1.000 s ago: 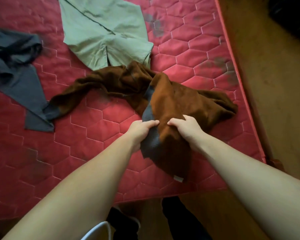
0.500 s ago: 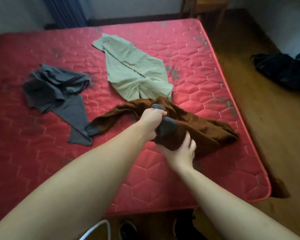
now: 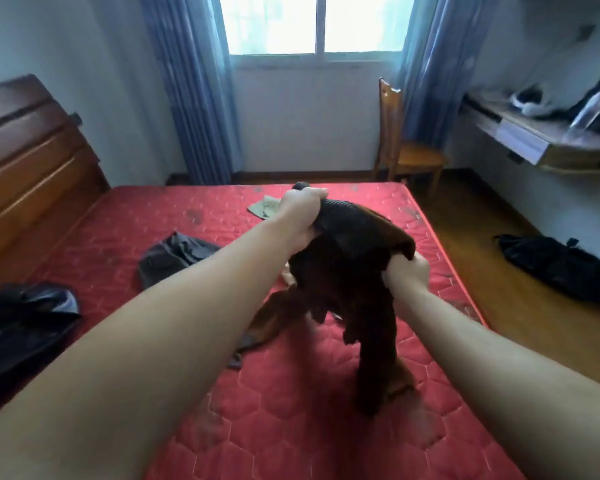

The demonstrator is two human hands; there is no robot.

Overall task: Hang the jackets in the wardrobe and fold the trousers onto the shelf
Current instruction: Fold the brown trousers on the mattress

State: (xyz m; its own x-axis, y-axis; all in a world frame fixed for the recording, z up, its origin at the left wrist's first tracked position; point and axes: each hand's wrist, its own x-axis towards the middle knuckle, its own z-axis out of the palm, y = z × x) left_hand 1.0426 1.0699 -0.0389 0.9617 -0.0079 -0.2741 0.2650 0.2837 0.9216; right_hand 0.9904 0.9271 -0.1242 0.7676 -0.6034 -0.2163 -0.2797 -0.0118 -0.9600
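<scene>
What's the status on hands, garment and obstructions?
Left hand and right hand both grip brown jacket, lifted, tail trailing on red mattress. Nothing blocking.

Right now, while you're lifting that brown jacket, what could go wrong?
The brown jacket is bunched between the left hand and right hand, so it may be hard to hang neatly. Its lower end touches the red mattress and might drag. A hanging sleeve could snag the grey garment.

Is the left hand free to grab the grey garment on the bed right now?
Probably not yet: the left hand is clenched on the brown jacket, as is the right hand. The grey garment lies uncovered beneath that forearm, so the path looks clear once it lets go.
</scene>
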